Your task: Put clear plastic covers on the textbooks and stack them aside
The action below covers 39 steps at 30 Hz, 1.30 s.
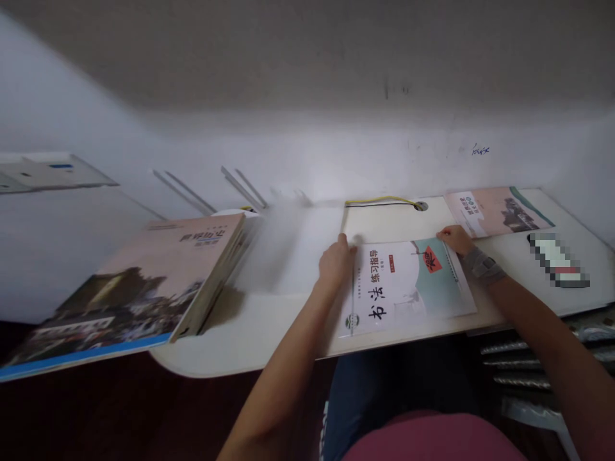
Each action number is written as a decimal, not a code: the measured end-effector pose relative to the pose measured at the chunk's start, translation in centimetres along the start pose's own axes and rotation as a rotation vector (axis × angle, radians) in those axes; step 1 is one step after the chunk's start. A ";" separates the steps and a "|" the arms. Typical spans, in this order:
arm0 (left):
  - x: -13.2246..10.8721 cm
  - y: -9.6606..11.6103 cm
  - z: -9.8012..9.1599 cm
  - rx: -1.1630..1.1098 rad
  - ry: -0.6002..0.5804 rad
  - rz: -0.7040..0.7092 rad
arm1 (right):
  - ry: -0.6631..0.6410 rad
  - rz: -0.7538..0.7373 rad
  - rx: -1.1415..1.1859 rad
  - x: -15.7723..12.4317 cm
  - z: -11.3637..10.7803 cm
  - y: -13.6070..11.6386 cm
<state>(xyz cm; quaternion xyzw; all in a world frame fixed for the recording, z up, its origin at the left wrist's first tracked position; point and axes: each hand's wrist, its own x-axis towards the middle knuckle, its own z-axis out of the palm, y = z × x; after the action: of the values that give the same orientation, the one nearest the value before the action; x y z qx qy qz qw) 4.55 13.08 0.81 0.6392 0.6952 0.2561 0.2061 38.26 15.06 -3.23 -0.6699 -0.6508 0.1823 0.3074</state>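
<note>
A workbook (401, 288) with a white and green cover lies on the white desk (240, 326), its printed title turned sideways to me. At its upper left corner my left hand (336, 262) is closed, pinching the edge of what looks like a clear plastic book cover (307, 250). That see-through sheet spreads leftward from the hand and is blurred. My right hand (455, 241), with a grey band at the wrist, is closed on the workbook's upper right corner. How far the plastic wraps the workbook I cannot tell.
A stack of textbooks (139, 275) overhangs the desk's left front edge. Another pink book (500, 211) lies at the back right, near a phone-shaped pixelated object (557, 259). A yellow cable (384, 199) runs to a desk hole (421, 206). Sockets (48, 173) are on the left wall.
</note>
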 end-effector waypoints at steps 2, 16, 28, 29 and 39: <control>-1.0 1.5 0.4 0.234 0.063 0.148 | 0.002 0.001 -0.021 0.1 0.1 0.1; 2.5 6.1 2.5 0.343 -0.313 0.472 | 0.072 -0.082 0.037 -0.4 -0.1 0.6; 5.2 5.4 2.8 0.172 -0.500 0.454 | 0.111 -0.239 -0.145 -0.7 -1.7 -2.4; 5.3 5.4 3.1 0.186 -0.503 0.450 | 0.097 -0.287 -0.172 -0.9 -1.4 -3.2; 2.9 5.7 5.4 0.413 -0.256 0.383 | -0.305 -0.652 -0.381 -2.6 5.3 -8.2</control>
<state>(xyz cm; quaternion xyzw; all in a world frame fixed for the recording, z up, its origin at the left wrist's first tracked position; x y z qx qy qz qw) 12.04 16.76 0.16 0.8140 0.5679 0.0609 0.1057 28.33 13.11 -2.26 -0.4388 -0.8893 0.0487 0.1191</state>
